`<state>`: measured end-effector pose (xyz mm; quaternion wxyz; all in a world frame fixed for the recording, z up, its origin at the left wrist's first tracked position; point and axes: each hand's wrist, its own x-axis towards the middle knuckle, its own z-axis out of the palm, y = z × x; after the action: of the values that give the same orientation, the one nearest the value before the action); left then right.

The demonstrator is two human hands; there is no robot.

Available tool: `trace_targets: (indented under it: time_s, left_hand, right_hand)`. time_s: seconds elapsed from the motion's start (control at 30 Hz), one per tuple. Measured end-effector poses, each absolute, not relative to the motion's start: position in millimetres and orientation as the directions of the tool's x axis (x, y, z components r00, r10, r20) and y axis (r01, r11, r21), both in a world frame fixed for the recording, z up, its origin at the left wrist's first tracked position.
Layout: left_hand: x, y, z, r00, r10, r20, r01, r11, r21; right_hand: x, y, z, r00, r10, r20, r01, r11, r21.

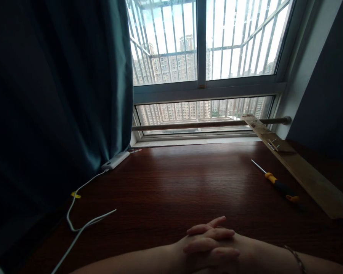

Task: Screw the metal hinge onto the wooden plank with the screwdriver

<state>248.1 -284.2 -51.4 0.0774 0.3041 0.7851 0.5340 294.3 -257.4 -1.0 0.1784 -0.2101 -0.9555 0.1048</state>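
Note:
At the bottom centre, my left hand and my right hand are clasped together over the dark reddish-brown wooden tabletop. Their fingers are interlaced, with one fingertip sticking up a little. No object shows between them, though the undersides of both hands are hidden. A thin dark bracelet circles my right wrist. The nearest tool is a screwdriver with a yellow and black handle, lying to the right with its metal shaft towards the window. Neither hand touches it.
A long wooden board slants at the right, its far end by a horizontal rail. Small metal pieces sit on it. At the left lie a white power strip or power bank, a white cable and a dark curtain.

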Motion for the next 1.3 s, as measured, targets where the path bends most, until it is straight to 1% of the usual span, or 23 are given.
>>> trace_targets:
  time_s: [0.07, 0.1, 0.17, 0.23, 0.27, 0.3, 0.37, 0.47, 0.53, 0.63, 0.67, 0.73, 0.83, 0.97, 1.0, 1.03, 1.13, 1.2, 1.3]
  left_hand:
    - [234, -286, -48, -0.698, 0.682, 0.219, 0.498, 0.243, 0.832]
    - [223, -287, -46, -0.602, 0.76, 0.245, 0.585, 0.211, 0.783]
    - [197, -287, -44, -0.327, 0.887, 0.326, 0.753, 0.036, 0.658]
    - [173, -285, -41, -0.061, 0.917, 0.395, 0.859, -0.153, 0.489]
    - [164, -283, -39, 0.056, 0.916, 0.397, 0.885, -0.229, 0.404]
    - [157, -280, -38, 0.137, 0.911, 0.39, 0.896, -0.282, 0.343]
    - [151, -275, -37, 0.225, 0.902, 0.368, 0.898, -0.339, 0.282]
    - [153, -269, -36, 0.3, 0.89, 0.342, 0.876, -0.399, 0.27]
    - [154, -266, -32, 0.411, 0.861, 0.3, 0.831, -0.489, 0.265]
    - [153, -261, -20, 0.663, 0.727, 0.176, 0.686, -0.685, 0.245]
    - [152, -260, -16, 0.718, 0.681, 0.139, 0.645, -0.728, 0.235]
    - [149, -259, -7, 0.756, 0.645, 0.11, 0.615, -0.758, 0.218]
    - [144, -258, 0, 0.764, 0.633, 0.12, 0.602, -0.768, 0.219]
    - [135, -253, 3, 0.869, 0.482, 0.114, 0.444, -0.86, 0.253]
    - [134, -252, 2, 0.876, 0.474, 0.09, 0.437, -0.859, 0.265]
    - [135, -251, 2, 0.867, 0.494, 0.058, 0.462, -0.843, 0.275]
    - [142, -249, -4, 0.787, 0.617, -0.018, 0.597, -0.754, 0.276]
    - [147, -249, -10, 0.757, 0.653, -0.011, 0.633, -0.729, 0.26]
    - [150, -250, -18, 0.747, 0.664, 0.041, 0.64, -0.734, 0.226]
  right_hand:
    - [293, -256, -4, -0.837, 0.427, 0.341, 0.341, 0.896, -0.284]
    - [293, -256, -5, -0.834, 0.423, 0.354, 0.333, 0.898, -0.288]
    - [293, -255, -7, -0.823, 0.424, 0.378, 0.329, 0.898, -0.29]
    - [292, -255, -6, -0.819, 0.427, 0.383, 0.337, 0.899, -0.281]
    - [292, -256, -5, -0.819, 0.425, 0.385, 0.339, 0.901, -0.272]
    - [292, -256, -4, -0.819, 0.422, 0.389, 0.342, 0.903, -0.26]
    - [291, -258, -2, -0.825, 0.408, 0.392, 0.344, 0.911, -0.225]
    - [291, -259, -3, -0.859, 0.355, 0.369, 0.323, 0.935, -0.147]
    - [292, -259, -6, -0.878, 0.329, 0.348, 0.309, 0.944, -0.113]
    - [293, -258, -13, -0.882, 0.329, 0.338, 0.313, 0.944, -0.1]
    - [293, -258, -14, -0.884, 0.327, 0.336, 0.313, 0.945, -0.096]
    - [293, -257, -16, -0.891, 0.313, 0.328, 0.301, 0.949, -0.088]
    - [293, -257, -18, -0.893, 0.305, 0.332, 0.293, 0.952, -0.086]
    - [292, -256, -21, -0.887, 0.309, 0.342, 0.294, 0.951, -0.096]
    - [292, -256, -22, -0.889, 0.306, 0.341, 0.291, 0.952, -0.095]
    - [292, -255, -23, -0.889, 0.306, 0.341, 0.291, 0.952, -0.095]
    - [292, -254, -24, -0.898, 0.295, 0.327, 0.285, 0.955, -0.077]
    - [293, -254, -22, -0.902, 0.3, 0.311, 0.296, 0.953, -0.06]
    - [293, -255, -19, -0.902, 0.304, 0.306, 0.304, 0.951, -0.048]
